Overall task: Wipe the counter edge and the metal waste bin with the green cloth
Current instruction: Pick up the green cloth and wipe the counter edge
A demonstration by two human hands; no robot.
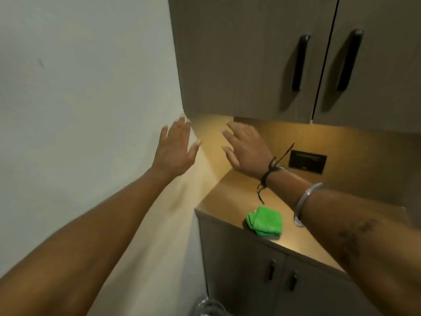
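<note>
Near the counter edge, green cloth, both hands empty.

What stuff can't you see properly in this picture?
- Metal waste bin: head view, cut off by the bottom edge; only a blurred rim shows.
- Counter: its right part is hidden behind the right forearm.
- Dark wall panel: too blurred to tell what it is.
- Green cloth: folded, so its inner side is hidden.

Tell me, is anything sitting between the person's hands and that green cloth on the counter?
Nothing visible does. The green cloth lies alone near the front edge of the counter. Both the left hand and right hand are open and raised above it, holding nothing.
</note>
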